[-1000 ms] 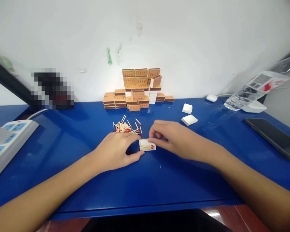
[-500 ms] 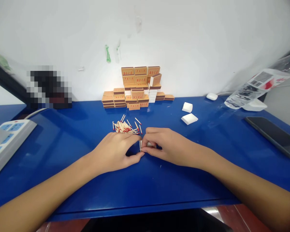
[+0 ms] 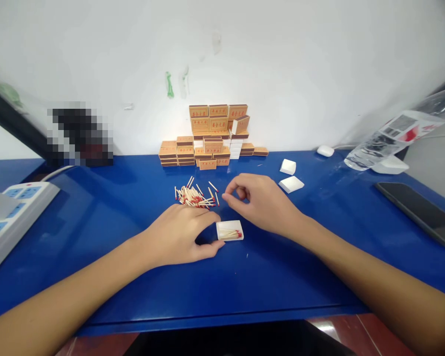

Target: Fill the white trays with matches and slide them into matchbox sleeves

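Observation:
Between the thumb and forefinger of my left hand (image 3: 181,235), a small white matchbox tray (image 3: 222,225) is held at its left end on the blue table. A few red-tipped matches (image 3: 232,233) lie inside the tray, heads toward the right. My right hand (image 3: 261,200) hovers above and right of the tray with its fingers curled, thumb and forefinger tips slightly apart and nothing visible between them. Just left of those fingertips is a loose pile of matches (image 3: 195,194), its near edge partly behind my left hand.
Stacked matchboxes (image 3: 218,123) stand against the wall behind the pile. Two white trays (image 3: 291,184) lie to the right. Farther right are a tilted water bottle (image 3: 378,141) and a phone (image 3: 419,210). A power strip (image 3: 40,200) sits at the left on the blue table (image 3: 163,296).
My right hand has lifted off the tray and moved up and right, so the matches inside now show. My left hand stays at the tray's left end.

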A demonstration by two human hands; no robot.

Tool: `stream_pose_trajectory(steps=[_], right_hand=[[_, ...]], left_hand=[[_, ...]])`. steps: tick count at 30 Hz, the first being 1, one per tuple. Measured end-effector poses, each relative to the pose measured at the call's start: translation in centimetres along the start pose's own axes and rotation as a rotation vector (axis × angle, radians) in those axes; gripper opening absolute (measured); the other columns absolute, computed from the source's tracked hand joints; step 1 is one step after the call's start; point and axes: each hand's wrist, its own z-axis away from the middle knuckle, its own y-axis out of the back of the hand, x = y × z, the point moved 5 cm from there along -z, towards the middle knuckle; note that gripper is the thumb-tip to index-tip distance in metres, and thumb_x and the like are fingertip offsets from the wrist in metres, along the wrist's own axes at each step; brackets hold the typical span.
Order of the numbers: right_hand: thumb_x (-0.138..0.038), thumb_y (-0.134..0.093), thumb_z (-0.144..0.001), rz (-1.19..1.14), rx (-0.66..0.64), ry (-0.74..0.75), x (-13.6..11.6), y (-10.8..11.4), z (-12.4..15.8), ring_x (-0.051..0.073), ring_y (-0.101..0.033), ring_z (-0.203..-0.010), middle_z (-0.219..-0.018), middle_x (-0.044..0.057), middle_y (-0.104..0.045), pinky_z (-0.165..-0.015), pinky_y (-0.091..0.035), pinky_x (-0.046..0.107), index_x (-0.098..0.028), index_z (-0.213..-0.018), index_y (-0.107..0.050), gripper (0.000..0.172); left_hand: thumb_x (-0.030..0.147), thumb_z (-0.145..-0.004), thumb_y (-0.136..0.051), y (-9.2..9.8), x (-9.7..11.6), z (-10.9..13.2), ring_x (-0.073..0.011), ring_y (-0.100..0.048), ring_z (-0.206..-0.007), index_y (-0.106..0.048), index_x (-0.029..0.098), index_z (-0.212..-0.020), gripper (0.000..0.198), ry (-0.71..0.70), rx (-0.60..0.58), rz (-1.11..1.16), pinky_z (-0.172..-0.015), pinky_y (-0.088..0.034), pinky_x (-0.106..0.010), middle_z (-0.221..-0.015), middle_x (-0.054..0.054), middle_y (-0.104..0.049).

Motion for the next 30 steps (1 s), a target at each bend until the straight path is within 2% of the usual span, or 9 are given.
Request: stream_pose_trajectory(steps=[4, 8, 12, 16, 22, 26, 30], right_hand=[[-0.033, -0.070, -0.086, -0.003, -0.034, -0.170, 1.3, -1.5, -1.8, 0.013, -0.051, -0.062, -0.067, 0.000, -0.063, -0.060, -0.034, 0.031, -0.019, -0.075, -0.071, 0.018], [-0.030, -0.071, -0.079, -0.009, -0.093, -0.182, 1.7, -2.7, -2.4, 0.014, -0.055, -0.063, -0.070, 0.001, -0.067, -0.059, -0.036, 0.031, -0.019, -0.073, -0.073, 0.012], [-0.025, -0.069, -0.076, -0.013, -0.101, -0.184, 1.9, -2.6, -2.4, 0.014, -0.056, -0.064, -0.071, 0.001, -0.069, -0.060, -0.038, 0.031, -0.020, -0.074, -0.072, 0.006], [-0.028, -0.070, -0.078, 0.022, -0.114, -0.233, 1.9, -2.3, -2.1, 0.015, -0.058, -0.064, -0.072, 0.002, -0.071, -0.060, -0.040, 0.032, -0.020, -0.072, -0.071, 0.010], [-0.019, -0.069, -0.078, 0.045, -0.225, -0.301, 2.0, -1.8, -1.4, 0.015, -0.058, -0.062, -0.069, 0.002, -0.070, -0.060, -0.041, 0.032, -0.020, -0.068, -0.069, 0.010], [-0.021, -0.068, -0.081, 0.060, -0.239, -0.233, 2.2, -0.7, -0.9, 0.013, -0.054, -0.059, -0.067, 0.000, -0.067, -0.058, -0.038, 0.030, -0.021, -0.072, -0.070, 0.009], [-0.030, -0.069, -0.088, 0.007, -0.321, -0.011, 1.3, 0.0, 0.3, 0.013, -0.053, -0.063, -0.076, -0.001, -0.067, -0.060, -0.036, 0.029, -0.022, -0.082, -0.071, 0.010]], left_hand=[[0.044, -0.094, -0.066, -0.1, 0.2, 0.0, -0.0222, -0.075, -0.077, -0.073, 0.018, -0.109, 0.031, -0.025, 0.006, 0.000, -0.067, -0.053, -0.033, -0.090, -0.004, -0.078], [0.045, -0.095, -0.066, -0.1, 0.2, 0.0, -0.0222, -0.076, -0.078, -0.073, 0.018, -0.108, 0.031, -0.040, 0.024, -0.003, -0.068, -0.055, -0.032, -0.089, -0.005, -0.078], [0.045, -0.095, -0.065, 0.0, 0.2, 0.0, -0.0218, -0.075, -0.077, -0.073, 0.019, -0.108, 0.031, -0.043, 0.035, -0.005, -0.067, -0.055, -0.031, -0.088, -0.006, -0.078], [0.045, -0.095, -0.064, 0.0, 0.1, 0.1, -0.0219, -0.075, -0.077, -0.073, 0.019, -0.108, 0.030, -0.033, 0.044, -0.005, -0.067, -0.056, -0.031, -0.086, -0.006, -0.077], [0.046, -0.094, -0.065, 0.0, -0.2, 0.0, -0.0223, -0.075, -0.076, -0.074, 0.019, -0.107, 0.031, 0.003, 0.068, -0.043, -0.066, -0.054, -0.031, -0.088, -0.006, -0.079], [0.045, -0.093, -0.067, 0.1, -0.4, -0.1, -0.0204, -0.071, -0.069, -0.074, 0.020, -0.109, 0.031, 0.058, 0.052, -0.061, -0.060, -0.048, -0.031, -0.087, -0.004, -0.079], [0.045, -0.093, -0.067, 0.2, -0.7, -0.2, -0.0186, -0.069, -0.065, -0.075, 0.021, -0.106, 0.029, 0.104, 0.035, -0.039, -0.058, -0.044, -0.030, -0.083, -0.003, -0.077]])
